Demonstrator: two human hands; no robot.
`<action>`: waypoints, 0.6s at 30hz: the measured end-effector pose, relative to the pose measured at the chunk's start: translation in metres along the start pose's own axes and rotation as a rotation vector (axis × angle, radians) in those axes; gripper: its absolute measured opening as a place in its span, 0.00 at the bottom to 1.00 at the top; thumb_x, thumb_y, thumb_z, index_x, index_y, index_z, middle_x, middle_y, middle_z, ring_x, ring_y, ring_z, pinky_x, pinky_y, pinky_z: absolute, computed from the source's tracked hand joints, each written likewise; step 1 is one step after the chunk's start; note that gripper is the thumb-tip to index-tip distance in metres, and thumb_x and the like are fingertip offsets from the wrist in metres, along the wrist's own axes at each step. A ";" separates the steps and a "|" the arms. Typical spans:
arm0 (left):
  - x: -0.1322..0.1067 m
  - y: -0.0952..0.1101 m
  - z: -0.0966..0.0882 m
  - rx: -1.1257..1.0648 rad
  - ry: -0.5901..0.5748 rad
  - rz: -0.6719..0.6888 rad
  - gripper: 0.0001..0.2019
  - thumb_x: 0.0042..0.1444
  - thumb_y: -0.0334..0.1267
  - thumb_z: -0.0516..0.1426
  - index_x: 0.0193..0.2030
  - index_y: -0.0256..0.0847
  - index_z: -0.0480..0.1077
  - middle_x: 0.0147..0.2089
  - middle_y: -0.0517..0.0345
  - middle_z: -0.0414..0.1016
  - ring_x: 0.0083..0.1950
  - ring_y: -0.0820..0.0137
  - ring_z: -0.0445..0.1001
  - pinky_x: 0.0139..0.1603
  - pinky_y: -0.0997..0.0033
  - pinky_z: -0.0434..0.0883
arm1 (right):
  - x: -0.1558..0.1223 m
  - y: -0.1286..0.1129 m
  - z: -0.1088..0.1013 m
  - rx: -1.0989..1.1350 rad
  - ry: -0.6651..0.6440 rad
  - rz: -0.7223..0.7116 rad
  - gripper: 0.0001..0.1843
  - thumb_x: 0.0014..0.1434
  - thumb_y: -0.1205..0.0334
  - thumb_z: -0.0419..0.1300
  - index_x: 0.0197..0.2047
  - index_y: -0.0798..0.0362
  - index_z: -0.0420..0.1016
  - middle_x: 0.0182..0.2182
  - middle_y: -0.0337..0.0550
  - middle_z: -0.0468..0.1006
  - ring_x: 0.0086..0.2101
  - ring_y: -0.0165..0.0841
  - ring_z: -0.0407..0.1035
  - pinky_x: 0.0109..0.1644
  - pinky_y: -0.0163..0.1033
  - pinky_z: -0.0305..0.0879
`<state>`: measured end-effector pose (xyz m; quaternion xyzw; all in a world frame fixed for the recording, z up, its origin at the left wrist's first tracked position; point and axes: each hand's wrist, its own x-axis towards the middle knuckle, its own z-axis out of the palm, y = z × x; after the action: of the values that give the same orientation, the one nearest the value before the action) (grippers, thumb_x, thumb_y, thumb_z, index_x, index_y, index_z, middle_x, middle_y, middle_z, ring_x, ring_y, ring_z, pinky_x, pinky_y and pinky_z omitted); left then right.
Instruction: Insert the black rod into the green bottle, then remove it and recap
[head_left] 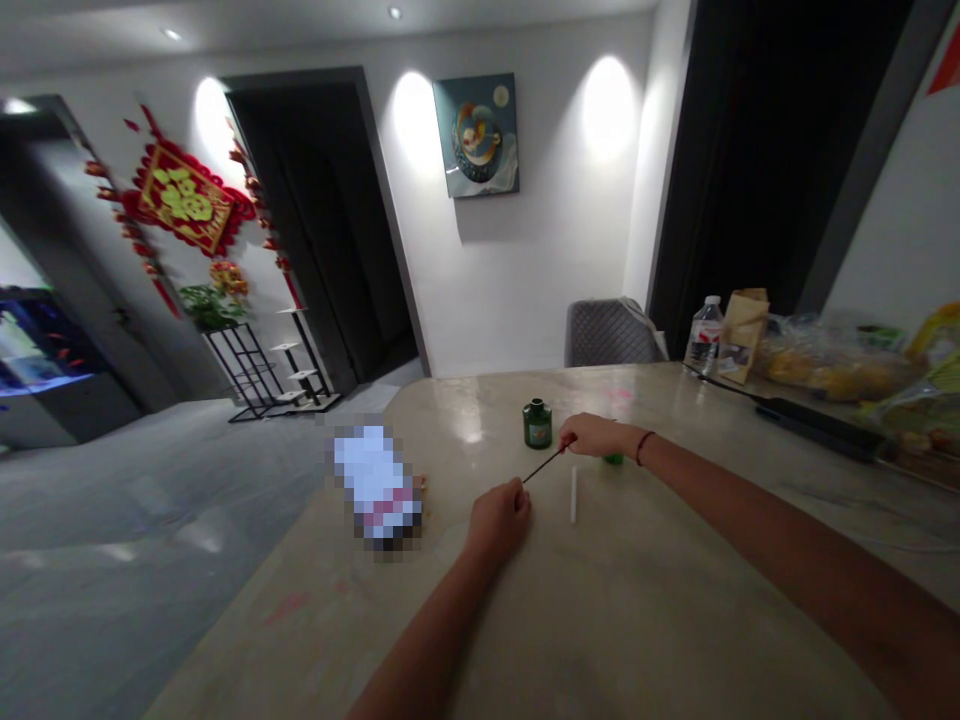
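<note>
Two hands show in the head view: the left hand (501,515) has its grip curled round the near end of a thin dark rod (543,466), the right hand (596,437) pinches the far end. A green glass bottle (538,424) stands just behind it; a white stick (574,495) lies right. The counter (600,620) stretches toward the wearer, its left edge beyond a pixelated object (377,485).

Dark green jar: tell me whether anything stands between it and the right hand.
Nothing visible stands between the right hand and the dark green jar. The thin dark stick runs from that hand to the left hand, below the jar in the picture; the white stick lies lower too.
</note>
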<state>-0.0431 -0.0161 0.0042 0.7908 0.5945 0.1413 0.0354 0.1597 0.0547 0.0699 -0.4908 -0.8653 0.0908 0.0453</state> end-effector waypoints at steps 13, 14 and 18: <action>0.001 0.001 -0.001 -0.011 -0.023 -0.023 0.10 0.55 0.40 0.45 0.29 0.41 0.64 0.27 0.60 0.70 0.29 0.74 0.66 0.28 0.74 0.52 | -0.009 0.006 0.031 -0.019 -0.005 -0.262 0.18 0.44 0.75 0.52 0.33 0.51 0.79 0.34 0.42 0.78 0.39 0.33 0.68 0.48 0.35 0.59; 0.001 0.001 -0.001 -0.015 -0.023 -0.022 0.10 0.55 0.40 0.45 0.29 0.41 0.64 0.27 0.60 0.70 0.29 0.74 0.66 0.28 0.74 0.52 | -0.010 0.008 0.033 -0.010 0.015 -0.271 0.18 0.44 0.75 0.52 0.33 0.51 0.79 0.35 0.42 0.78 0.40 0.33 0.68 0.49 0.36 0.58; 0.000 0.001 -0.002 -0.019 -0.027 -0.041 0.10 0.55 0.40 0.45 0.29 0.41 0.64 0.28 0.59 0.70 0.30 0.74 0.66 0.29 0.74 0.53 | -0.016 0.020 0.028 -0.063 0.142 -0.118 0.16 0.45 0.74 0.51 0.33 0.52 0.77 0.37 0.44 0.76 0.42 0.34 0.67 0.50 0.37 0.57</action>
<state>-0.0422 -0.0167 0.0061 0.7799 0.6087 0.1353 0.0538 0.1806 0.0478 0.0389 -0.4455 -0.8897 0.0255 0.0964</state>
